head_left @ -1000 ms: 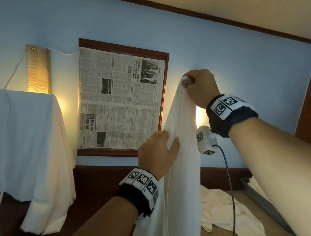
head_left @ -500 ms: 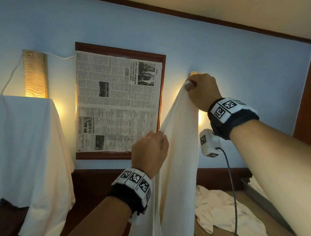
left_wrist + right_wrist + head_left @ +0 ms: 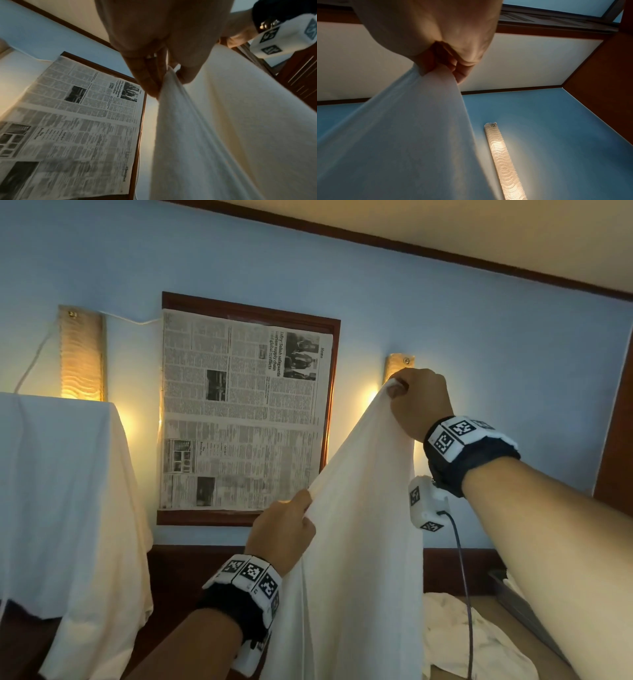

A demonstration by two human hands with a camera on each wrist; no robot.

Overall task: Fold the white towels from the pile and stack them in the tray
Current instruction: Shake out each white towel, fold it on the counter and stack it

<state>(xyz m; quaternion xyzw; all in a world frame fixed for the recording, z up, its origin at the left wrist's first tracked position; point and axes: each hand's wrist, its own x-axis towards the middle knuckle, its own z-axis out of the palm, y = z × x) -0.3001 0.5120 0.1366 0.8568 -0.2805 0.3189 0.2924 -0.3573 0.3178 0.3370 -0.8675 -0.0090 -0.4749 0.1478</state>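
Now spread wider than a second ago: white towel [image 3: 359,542] pinched at its top edge by left hand [image 3: 281,534] and right hand [image 3: 416,402], edge stretched out, ready for folding.

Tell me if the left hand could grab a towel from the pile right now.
Probably not. The left hand is pinching the edge of the raised towel, which also hangs between it and the pile. It would have to let go first.
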